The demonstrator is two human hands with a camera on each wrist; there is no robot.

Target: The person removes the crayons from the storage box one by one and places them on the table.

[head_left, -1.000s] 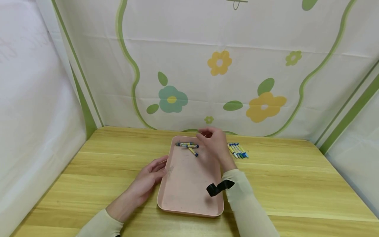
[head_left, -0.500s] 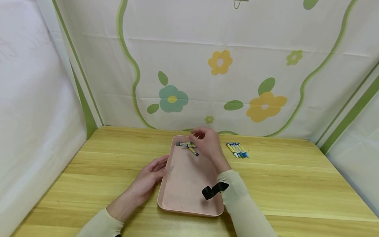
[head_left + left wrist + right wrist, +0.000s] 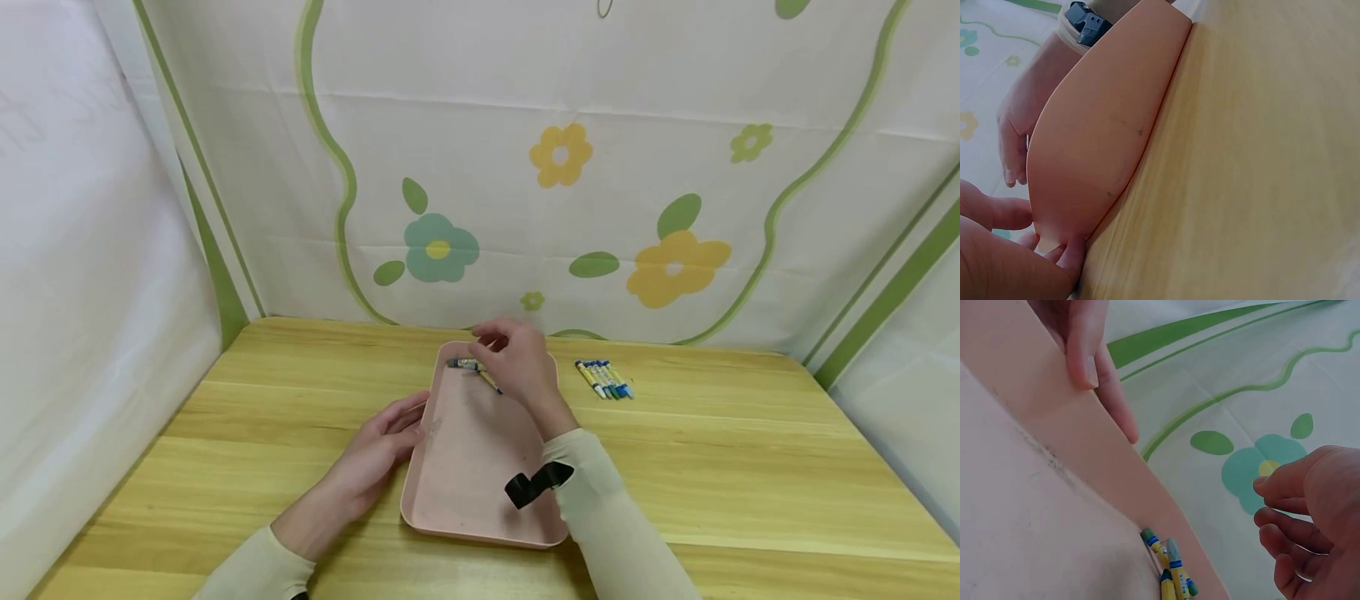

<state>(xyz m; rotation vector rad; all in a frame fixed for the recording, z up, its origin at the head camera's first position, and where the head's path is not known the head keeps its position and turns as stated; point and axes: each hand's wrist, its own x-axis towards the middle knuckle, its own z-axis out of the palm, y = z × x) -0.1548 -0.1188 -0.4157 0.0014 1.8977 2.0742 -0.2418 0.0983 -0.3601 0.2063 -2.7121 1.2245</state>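
A shallow pink tray (image 3: 472, 475) lies on the wooden table in front of me. My left hand (image 3: 382, 450) holds its left wall, thumb over the rim (image 3: 1083, 359) and fingers along the outside. Several crayons with yellow wrappers (image 3: 1175, 570) lie crossed against the inner wall at the tray's far end. Over that end hovers my right hand (image 3: 517, 362), overlapping some of the crayons in the head view. Its fingers (image 3: 1297, 531) are loosely bent with nothing between them. Right of the tray, several more crayons (image 3: 604, 380) lie side by side on the table.
The wooden table (image 3: 750, 475) reaches out on both sides of the tray. White flower-printed cloth (image 3: 495, 192) hangs at the table's back edge, and more white cloth (image 3: 90, 275) closes off the left side. A black wrist camera (image 3: 536, 485) sits on my right sleeve.
My right hand has moved left above the tray's far end, hiding more of the crayons there and uncovering the row on the table. The left hand has stayed at the tray's wall.
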